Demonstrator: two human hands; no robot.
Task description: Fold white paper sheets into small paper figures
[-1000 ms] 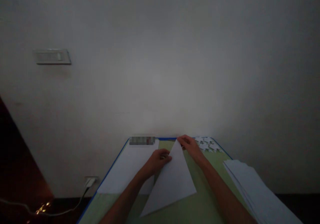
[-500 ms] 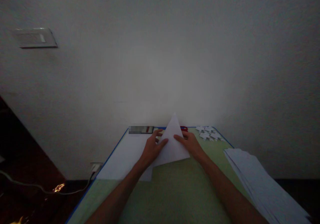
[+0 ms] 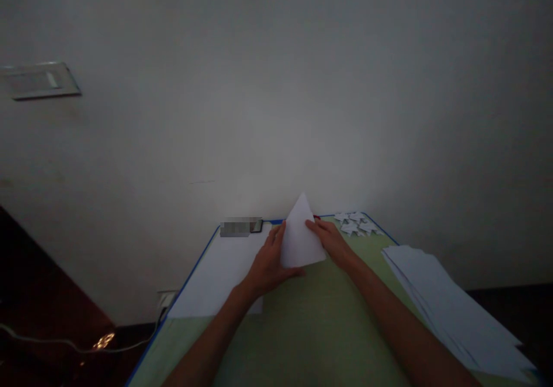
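A white sheet of paper (image 3: 301, 240), folded to a point at its top, is held up in front of me between both hands. My left hand (image 3: 270, 263) lies along its left edge, fingers together, with the thumb stretched out below the lower edge. On the right side, my right hand (image 3: 330, 240) pinches the paper, thumb on the near face and fingers hidden behind it. Just behind the paper, a small part of something red (image 3: 317, 217) shows; in the earlier view it looks like scissor handles.
Flat white paper (image 3: 207, 286) covers the left of the green table (image 3: 319, 329). A phone (image 3: 256, 226), partly blurred out, lies at the back. Several folded paper stars (image 3: 355, 226) sit at the back right. A stack of paper (image 3: 449, 306) lies along the right edge, before the wall (image 3: 280, 99).
The paper looks narrower now, its left side folded in. My left hand has moved from pinching its face to its left edge, thumb now below. The camera view has shifted slightly.
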